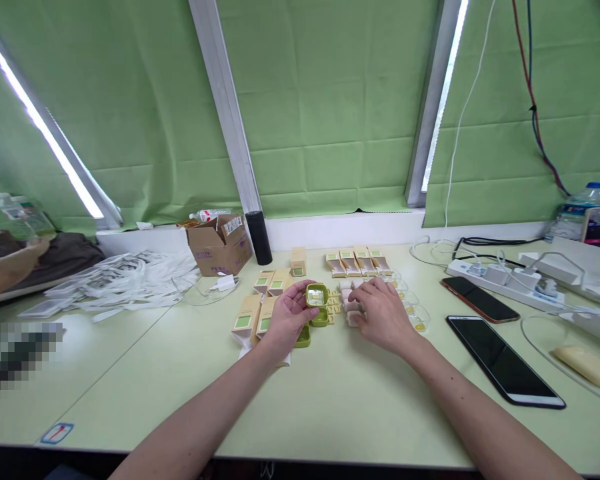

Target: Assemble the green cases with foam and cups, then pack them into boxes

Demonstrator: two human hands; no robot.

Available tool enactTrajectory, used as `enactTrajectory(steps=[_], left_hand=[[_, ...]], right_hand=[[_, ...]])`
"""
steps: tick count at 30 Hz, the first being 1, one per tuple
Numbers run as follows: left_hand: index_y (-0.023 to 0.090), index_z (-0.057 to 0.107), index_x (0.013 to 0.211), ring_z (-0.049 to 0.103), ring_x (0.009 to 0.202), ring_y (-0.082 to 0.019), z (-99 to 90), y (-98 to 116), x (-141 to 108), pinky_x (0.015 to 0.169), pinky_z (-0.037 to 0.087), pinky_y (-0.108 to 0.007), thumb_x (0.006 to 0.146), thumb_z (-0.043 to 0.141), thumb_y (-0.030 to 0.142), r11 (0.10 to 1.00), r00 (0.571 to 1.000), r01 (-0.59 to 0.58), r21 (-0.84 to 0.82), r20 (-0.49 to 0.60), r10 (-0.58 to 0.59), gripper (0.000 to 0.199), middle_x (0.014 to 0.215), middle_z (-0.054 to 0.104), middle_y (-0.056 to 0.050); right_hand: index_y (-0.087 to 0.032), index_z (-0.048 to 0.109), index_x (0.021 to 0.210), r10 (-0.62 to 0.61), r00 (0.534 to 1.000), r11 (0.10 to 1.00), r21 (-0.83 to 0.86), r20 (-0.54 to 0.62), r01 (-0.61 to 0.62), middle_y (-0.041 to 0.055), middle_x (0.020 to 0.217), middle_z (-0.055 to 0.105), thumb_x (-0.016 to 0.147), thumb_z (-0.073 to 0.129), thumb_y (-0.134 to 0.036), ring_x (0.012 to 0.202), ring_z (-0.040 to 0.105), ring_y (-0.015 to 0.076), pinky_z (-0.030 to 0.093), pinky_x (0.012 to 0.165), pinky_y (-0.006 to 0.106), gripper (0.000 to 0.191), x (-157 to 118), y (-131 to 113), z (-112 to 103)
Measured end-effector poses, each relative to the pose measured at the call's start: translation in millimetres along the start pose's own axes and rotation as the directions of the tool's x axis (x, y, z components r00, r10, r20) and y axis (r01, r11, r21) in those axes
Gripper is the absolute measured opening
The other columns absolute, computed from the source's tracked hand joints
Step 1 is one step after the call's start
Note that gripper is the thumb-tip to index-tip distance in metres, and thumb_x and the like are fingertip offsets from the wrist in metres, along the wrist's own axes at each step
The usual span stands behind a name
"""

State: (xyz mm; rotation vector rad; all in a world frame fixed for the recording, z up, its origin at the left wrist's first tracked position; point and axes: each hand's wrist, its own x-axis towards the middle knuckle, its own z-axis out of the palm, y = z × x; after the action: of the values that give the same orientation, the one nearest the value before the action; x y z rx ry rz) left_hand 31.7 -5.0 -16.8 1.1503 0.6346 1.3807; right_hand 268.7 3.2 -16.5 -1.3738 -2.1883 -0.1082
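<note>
Green case (pixel 317 295), clamped in the left hand (pixel 291 312) above the table (pixel 330 400), calls for a light, steady edge grip while the right hand (pixel 383 310), whose closure cannot be told, is at the white pieces (pixel 353 319).

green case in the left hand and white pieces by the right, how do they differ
The green case is held in the left hand; the white pieces lie on the table by the right hand. The case is single; the pieces are several. Both are small.
</note>
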Motion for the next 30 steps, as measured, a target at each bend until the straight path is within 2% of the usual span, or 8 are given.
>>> enactTrajectory(steps=[8,16,19,22,24,26,28,30], left_hand=[[0.018,0.071,0.118,0.071,0.114,-0.023,1.5,2.0,-0.9,0.097,0.057,-0.032,0.062,0.100,0.015,0.999,0.999,-0.032,0.008,-0.001,0.032,0.063,0.120,0.076,-0.010],[0.018,0.072,0.116,0.071,0.109,-0.021,1.8,0.5,0.9,0.094,0.058,-0.032,0.062,0.100,0.016,0.998,0.999,-0.053,0.025,0.006,0.053,0.061,0.118,0.076,-0.009],[0.018,0.071,0.117,0.072,0.109,-0.022,1.7,0.2,1.0,0.095,0.058,-0.033,0.063,0.099,0.016,0.998,0.998,-0.060,0.031,-0.008,0.061,0.061,0.118,0.076,-0.009],[0.018,0.070,0.118,0.072,0.110,-0.023,2.0,1.8,0.0,0.094,0.059,-0.033,0.064,0.099,0.016,0.997,0.998,-0.058,0.040,-0.028,0.060,0.062,0.118,0.076,-0.010],[0.018,0.070,0.119,0.072,0.110,-0.022,2.2,3.1,-0.7,0.094,0.059,-0.032,0.064,0.098,0.016,0.997,0.997,-0.064,0.048,-0.048,0.066,0.061,0.115,0.077,-0.009],[0.018,0.071,0.120,0.072,0.110,-0.022,1.8,3.5,-0.8,0.094,0.059,-0.032,0.065,0.098,0.016,0.996,0.994,-0.073,0.057,-0.072,0.077,0.062,0.114,0.077,-0.009],[0.018,0.071,0.122,0.072,0.112,-0.023,0.8,2.5,-0.3,0.096,0.058,-0.034,0.066,0.098,0.017,0.995,0.993,-0.076,0.063,-0.089,0.081,0.063,0.117,0.077,-0.010],[0.018,0.072,0.125,0.072,0.114,-0.025,-0.7,0.7,0.4,0.099,0.058,-0.036,0.066,0.099,0.019,0.995,0.992,-0.076,0.064,-0.094,0.082,0.064,0.119,0.077,-0.010]], right_hand=[[-0.018,0.074,0.111,-0.023,0.988,0.988,-0.148,0.155,0.046,0.0125,0.112,0.072,0.078,0.076,-0.018,0.113,0.053,0.0326,0.036,0.093,0.042,0.033,-3.1,-7.4,4.2],[-0.017,0.074,0.101,-0.036,0.987,0.980,-0.188,0.153,0.065,0.0129,0.106,0.072,0.082,0.067,-0.008,0.111,0.054,0.0317,0.036,0.089,0.041,0.022,-2.9,-9.6,11.9],[-0.019,0.074,0.100,-0.035,0.993,0.994,-0.101,0.111,0.046,0.0113,0.104,0.073,0.082,0.066,-0.007,0.110,0.055,0.0307,0.037,0.089,0.041,0.023,-1.9,-6.6,11.2],[-0.022,0.073,0.104,0.029,0.999,0.977,0.210,-0.018,-0.024,0.0097,0.108,0.073,0.086,0.068,-0.015,0.111,0.056,0.0303,0.041,0.094,0.043,0.020,0.9,-4.8,7.8],[-0.023,0.072,0.106,0.113,0.991,0.846,0.530,-0.072,-0.058,0.0094,0.113,0.073,0.088,0.069,-0.026,0.110,0.059,0.0296,0.045,0.096,0.045,0.018,3.5,-4.9,4.7],[-0.024,0.072,0.111,0.191,0.981,0.575,0.813,-0.022,-0.093,0.0095,0.115,0.074,0.088,0.073,-0.041,0.102,0.063,0.0278,0.050,0.090,0.043,0.028,6.0,-5.9,1.9],[-0.025,0.072,0.116,0.228,0.971,0.264,0.956,0.070,-0.131,0.0095,0.114,0.075,0.084,0.078,-0.053,0.093,0.065,0.0252,0.052,0.082,0.040,0.043,7.7,-7.8,0.4],[-0.026,0.072,0.117,0.240,0.961,0.022,0.989,0.138,-0.148,0.0091,0.113,0.076,0.080,0.083,-0.058,0.089,0.066,0.0232,0.053,0.077,0.038,0.050,8.2,-10.6,0.2]])
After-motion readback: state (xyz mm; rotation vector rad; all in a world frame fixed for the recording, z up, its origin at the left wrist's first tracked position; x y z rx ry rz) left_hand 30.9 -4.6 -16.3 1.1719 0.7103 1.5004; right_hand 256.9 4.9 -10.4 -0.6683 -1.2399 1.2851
